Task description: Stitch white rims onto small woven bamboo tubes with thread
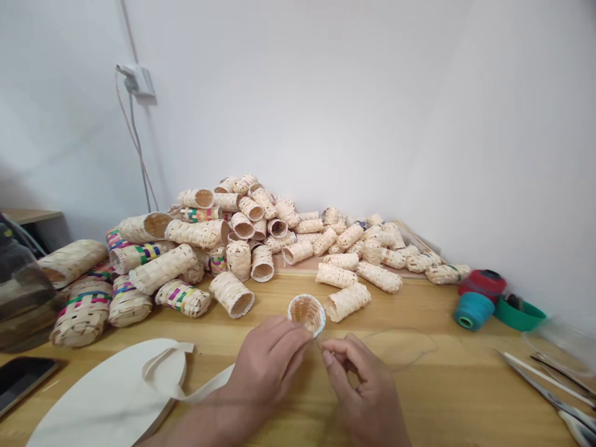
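My left hand (pixel 272 357) is closed on the near edge of a small woven basket (pixel 308 312). Its round mouth faces me, and a pale white-and-blue binding runs around the rim. My right hand (pixel 365 385) is just beside it, thumb and forefinger pinched together close to the rim; whatever is between those fingertips is too small to make out. A thin thread (pixel 431 351) loops over the table to the right of this hand. Just behind the held basket lies another woven basket (pixel 348 302), plain and on its side.
A heap of woven baskets (pixel 195 233) spreads along the wall. At right are a blue thread spool (pixel 474 310), a red spool (pixel 482 284), a green bowl (pixel 519 313) and scissors (pixel 535 385). A white oval board (pixel 107 391) with a strip and a phone (pixel 23 379) lie left.
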The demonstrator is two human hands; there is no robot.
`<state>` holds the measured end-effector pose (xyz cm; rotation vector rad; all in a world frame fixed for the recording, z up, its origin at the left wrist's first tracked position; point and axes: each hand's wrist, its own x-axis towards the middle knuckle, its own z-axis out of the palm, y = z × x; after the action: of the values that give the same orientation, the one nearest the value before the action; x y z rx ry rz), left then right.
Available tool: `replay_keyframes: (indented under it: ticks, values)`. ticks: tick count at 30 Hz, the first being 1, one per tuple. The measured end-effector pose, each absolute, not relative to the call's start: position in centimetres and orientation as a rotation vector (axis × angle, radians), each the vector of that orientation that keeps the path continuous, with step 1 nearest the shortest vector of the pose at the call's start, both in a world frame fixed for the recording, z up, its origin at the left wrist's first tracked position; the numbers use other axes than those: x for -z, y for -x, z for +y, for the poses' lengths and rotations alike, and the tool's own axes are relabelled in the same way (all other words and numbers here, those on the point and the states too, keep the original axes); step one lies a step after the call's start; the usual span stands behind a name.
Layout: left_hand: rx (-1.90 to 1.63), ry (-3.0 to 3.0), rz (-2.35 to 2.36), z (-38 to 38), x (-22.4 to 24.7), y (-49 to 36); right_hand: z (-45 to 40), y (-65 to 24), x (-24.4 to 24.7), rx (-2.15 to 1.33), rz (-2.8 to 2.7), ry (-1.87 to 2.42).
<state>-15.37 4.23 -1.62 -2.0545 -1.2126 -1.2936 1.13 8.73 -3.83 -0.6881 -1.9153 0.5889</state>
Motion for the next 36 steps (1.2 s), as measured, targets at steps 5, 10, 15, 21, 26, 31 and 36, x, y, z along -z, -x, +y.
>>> replay_keyframes:
  ticks: [5, 10, 15, 21, 26, 31, 36]
  values:
    - [1.245, 2.126, -1.179, 4.1, 1.7, 14.6, 8.5, -1.2, 3.5, -0.68, -1.918, 0.763]
    - [1.215, 2.158, -1.19, 3.9, 1.9, 14.5, 8.7, -1.3, 3.6, -0.827, -1.84, 0.825]
    - [1.166, 2.091, -1.174, 4.2, 2.1, 15.2, 9.1, -1.1, 4.4, -1.17, -1.734, 0.777]
    - [1.097, 2.17, -1.153, 4.4, 2.4, 14.8, 8.9, -0.9, 4.0, -1.048, -1.756, 0.789]
    - [1.058, 2.141, -1.119, 4.6, 2.3, 15.0, 9.4, -1.3, 3.9, -0.705, -1.872, 0.778]
    - [0.973, 2.218, -1.134, 4.6, 3.2, 14.8, 9.5, -1.2, 4.4, -0.573, -1.91, 0.798]
    - [0.85, 2.345, -1.096, 4.1, 3.4, 14.4, 9.4, -1.1, 0.2, -0.487, -1.747, 0.75]
